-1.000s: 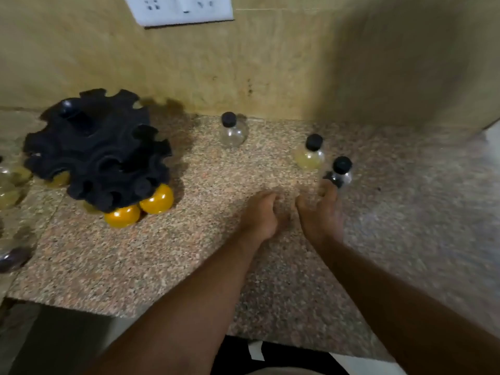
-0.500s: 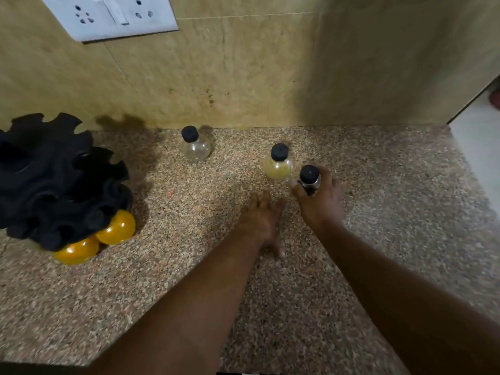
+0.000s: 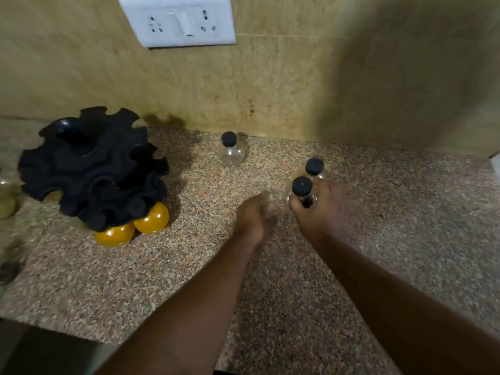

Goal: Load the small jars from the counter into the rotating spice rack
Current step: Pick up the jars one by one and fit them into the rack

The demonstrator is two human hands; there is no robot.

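The right hand [image 3: 320, 215] is over the speckled surface [image 3: 405, 217], right of centre; its fingers [image 3: 328, 192] are curled round a small glass jar [image 3: 305, 198] with a black cap, which stands upright in the grasp; whether its base touches the surface cannot be told, as the hand hides it. Just behind it, close to the fingertips, a second black-capped jar [image 3: 314, 167] stands on the surface, its body mostly hidden. A clear jar [image 3: 233, 152] with the same kind of cap stands apart to the left, near the foot of the tiled wall [image 3: 297, 85].

The left hand [image 3: 253, 219] lies low over the surface just beside the right one; it is smeared with blur, so its fingers look loosely bent and free of any jar, though that is not certain.

The black spice rack [image 3: 92, 169] sits well to the left, its notched tiers seen from above; two yellow jars [image 3: 151, 219] show under its near edge. A white socket plate [image 3: 178, 20] is fixed on the wall above.
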